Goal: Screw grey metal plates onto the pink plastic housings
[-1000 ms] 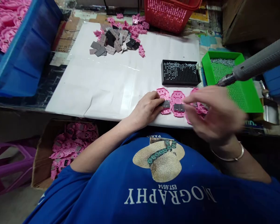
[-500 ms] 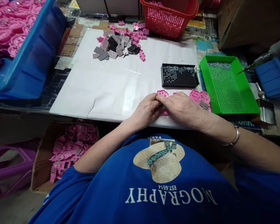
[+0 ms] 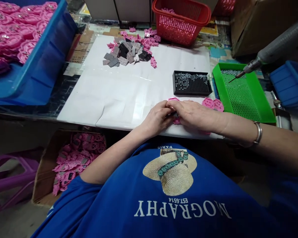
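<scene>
Close together at the front of the white work sheet (image 3: 116,96), my two hands work on a pink plastic part (image 3: 176,121) with a grey piece on it, mostly covered by fingers. My left hand (image 3: 160,115) is closed at its left side. From the right, my right hand (image 3: 192,112) curls over the same part, thumb touching the left fingers. More pink plastic parts (image 3: 213,104) lie by the right wrist. Just beyond the hands is a black screw tray (image 3: 192,92), its holes partly filled with small screws.
A pile of grey and black plates (image 3: 124,53) and small pink pieces lies at the back, near a red basket (image 3: 180,26). At right, an electric screwdriver (image 3: 260,59) hangs over a green tray (image 3: 247,102). A blue bin (image 3: 39,82) stands left; a carton (image 3: 41,178) sits below.
The hanging screwdriver has swung left and lower over the green tray. My right forearm sits slightly farther right and covers more of the pink parts. Both hands stay together.
</scene>
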Motion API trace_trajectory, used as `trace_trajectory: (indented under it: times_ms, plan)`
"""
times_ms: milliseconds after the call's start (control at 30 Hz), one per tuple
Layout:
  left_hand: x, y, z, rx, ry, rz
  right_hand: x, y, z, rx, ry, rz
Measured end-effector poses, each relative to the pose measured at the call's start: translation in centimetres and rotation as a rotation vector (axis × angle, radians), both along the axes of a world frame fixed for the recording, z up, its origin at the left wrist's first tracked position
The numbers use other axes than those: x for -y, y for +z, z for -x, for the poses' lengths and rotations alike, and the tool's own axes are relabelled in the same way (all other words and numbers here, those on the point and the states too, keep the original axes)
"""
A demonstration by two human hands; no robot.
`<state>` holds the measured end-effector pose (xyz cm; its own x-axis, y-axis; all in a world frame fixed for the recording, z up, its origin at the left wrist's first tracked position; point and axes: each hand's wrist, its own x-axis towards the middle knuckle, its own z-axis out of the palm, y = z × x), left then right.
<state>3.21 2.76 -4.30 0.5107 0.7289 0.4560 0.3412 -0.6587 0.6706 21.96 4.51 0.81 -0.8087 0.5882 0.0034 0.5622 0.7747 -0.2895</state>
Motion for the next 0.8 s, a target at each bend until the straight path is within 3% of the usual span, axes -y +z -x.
trace_trajectory:
  times_ms: [133, 267, 433, 600, 733, 800]
  plan:
    - [0.0, 0.0, 0.0, 0.008, -0.022, -0.011, 0.0, 0.3, -0.1, 0.045, -0.027, 0.016]
    - [0.1, -0.1, 0.1, -0.054, 0.023, -0.045, 0.4, 0.6, -0.1, 0.19, 0.069, -0.093]
    - [0.2, -0.1, 0.0, -0.003, -0.015, -0.035, 1.0, 1.5, 0.6, 0.137, -0.063, 0.036]
    - [0.2, -0.2, 0.0, -0.038, 0.044, -0.037, 1.6, 2.1, 1.3, 0.283, -0.01, -0.122]
    - [0.2, -0.1, -0.1, -0.011, 0.007, -0.035, 1.6, 2.0, 1.7, 0.263, -0.108, 0.014]
    - [0.2, 0.0, -0.1, -0.008, 0.007, -0.035, 1.5, 1.9, 1.6, 0.275, -0.08, -0.034]
